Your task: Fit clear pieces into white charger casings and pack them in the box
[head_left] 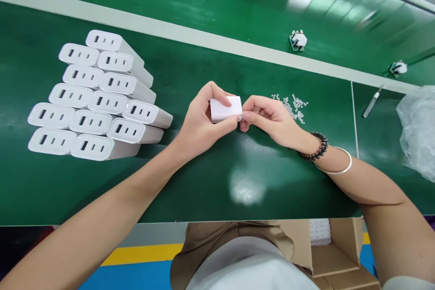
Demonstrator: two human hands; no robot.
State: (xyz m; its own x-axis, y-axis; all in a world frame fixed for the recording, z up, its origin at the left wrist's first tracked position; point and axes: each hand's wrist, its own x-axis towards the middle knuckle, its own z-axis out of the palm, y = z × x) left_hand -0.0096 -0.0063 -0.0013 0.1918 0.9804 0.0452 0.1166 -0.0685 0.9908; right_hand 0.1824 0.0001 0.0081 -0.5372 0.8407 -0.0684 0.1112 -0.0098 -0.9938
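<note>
My left hand is closed around a white charger housing, thumb and fingers along its sides. At the housing's right end, the fingertips of my right hand are pinched together. Whatever they hold there is too small and too covered to make out. Just beyond my right hand lies a scatter of tiny clear plastic pieces on the green table. Left of my left hand, several white chargers are stacked in rows, their ends with port slots facing left and toward me.
Two small circuit assemblies stand at the back right. A small knife-like tool and a clear plastic bag lie at right. A pale strip crosses the green table. Below the edge is an open cardboard box.
</note>
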